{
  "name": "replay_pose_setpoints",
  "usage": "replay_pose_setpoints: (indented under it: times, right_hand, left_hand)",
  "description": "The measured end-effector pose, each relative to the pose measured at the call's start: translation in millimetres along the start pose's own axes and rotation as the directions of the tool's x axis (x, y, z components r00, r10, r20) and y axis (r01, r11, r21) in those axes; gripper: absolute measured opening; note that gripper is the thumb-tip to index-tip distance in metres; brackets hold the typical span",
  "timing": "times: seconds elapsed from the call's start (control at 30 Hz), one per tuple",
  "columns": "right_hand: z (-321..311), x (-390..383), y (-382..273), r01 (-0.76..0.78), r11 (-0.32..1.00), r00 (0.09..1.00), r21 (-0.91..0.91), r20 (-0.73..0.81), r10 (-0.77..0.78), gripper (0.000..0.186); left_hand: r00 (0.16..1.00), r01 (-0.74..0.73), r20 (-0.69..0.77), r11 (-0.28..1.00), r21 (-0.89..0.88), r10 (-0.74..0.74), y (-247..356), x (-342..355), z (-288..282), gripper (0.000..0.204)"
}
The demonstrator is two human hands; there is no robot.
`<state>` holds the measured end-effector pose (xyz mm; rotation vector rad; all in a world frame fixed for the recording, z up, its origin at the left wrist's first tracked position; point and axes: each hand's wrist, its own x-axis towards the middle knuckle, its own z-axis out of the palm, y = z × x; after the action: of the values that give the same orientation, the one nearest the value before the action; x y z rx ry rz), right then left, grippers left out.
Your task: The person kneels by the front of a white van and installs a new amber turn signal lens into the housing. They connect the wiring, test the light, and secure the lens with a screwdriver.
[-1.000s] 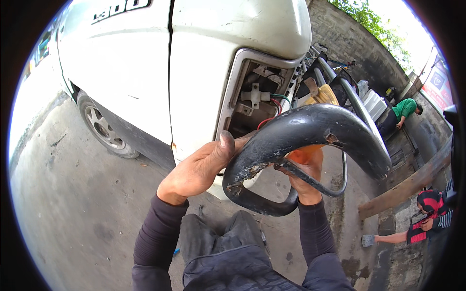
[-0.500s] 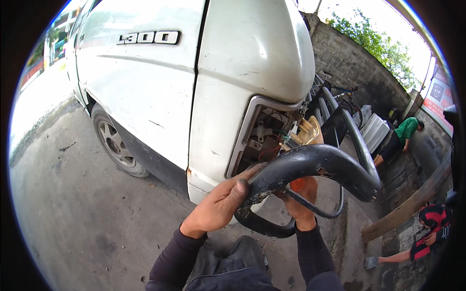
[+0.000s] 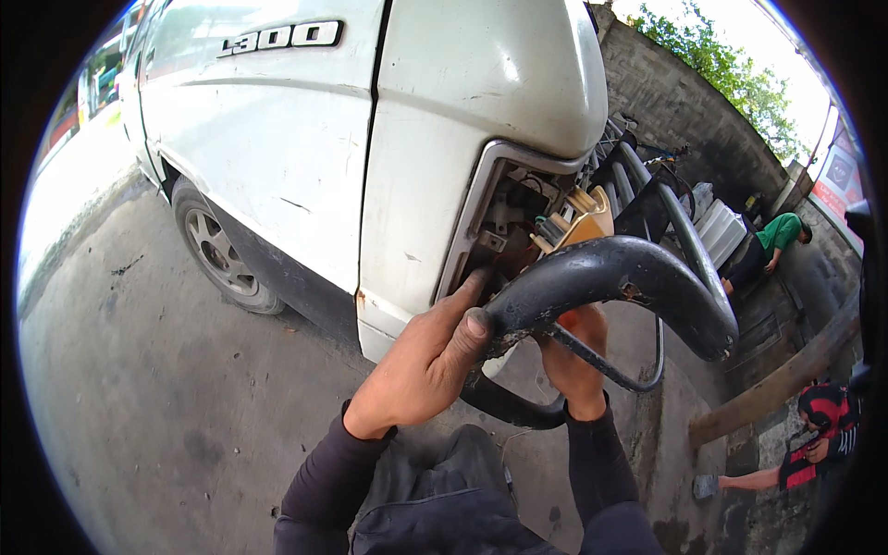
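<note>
Because the black bar (image 3: 606, 270) crosses in front, I see the lamp unit (image 3: 578, 233) only in part: its cream back (image 3: 598, 211) above the bar, an orange part (image 3: 585, 318) under its arch. My right hand (image 3: 573, 368), behind the bar, seems to grip that part, fingers mostly hidden. My left hand (image 3: 430, 359) is just beside the bar's left bend, fingers reaching toward the lamp opening (image 3: 488, 242); whether they pinch anything, I cannot tell. I judge the unit light, stiff and brittle, best held by its rim; its long axis seems to run steeply behind the bar, back facing the opening
</note>
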<state>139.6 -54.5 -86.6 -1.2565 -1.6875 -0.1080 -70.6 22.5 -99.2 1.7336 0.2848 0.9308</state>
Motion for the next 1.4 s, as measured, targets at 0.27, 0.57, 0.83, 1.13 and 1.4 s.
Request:
replay_pose_setpoints:
  times: [0.27, 0.57, 0.83, 1.13, 1.4]
  right_hand:
    - [-3, 3, 0, 0.041, 0.999, 0.999, -0.007, 0.001, -0.041, 0.036]
    - [4, -2, 5, 0.066, 0.992, 0.983, -0.11, -0.166, -0.084, 0.049]
    - [3, 0, 5, 0.114, 0.988, 0.991, -0.105, -0.064, -0.121, 0.046]
    - [3, 5, -1, 0.154, 0.957, 0.98, -0.246, -0.088, -0.181, 0.03]
    - [8, 7, -8, 0.095, 0.975, 0.986, -0.199, -0.117, -0.12, 0.02]
  left_hand:
    - [0.997, -0.042, -0.053, 0.994, 0.098, 0.048, 4, -1, 1, 0.094]
    - [0.992, -0.056, -0.097, 0.973, 0.225, 0.08, 4, -5, 2, 0.088]
    - [0.982, -0.066, -0.164, 0.988, 0.137, 0.088, -4, -8, 9, 0.087]
    - [0.959, -0.077, -0.273, 0.997, -0.001, 0.074, -7, -12, 13, 0.066]
    - [0.954, -0.073, -0.297, 0.99, -0.117, 0.035, -17, -10, 7, 0.033]
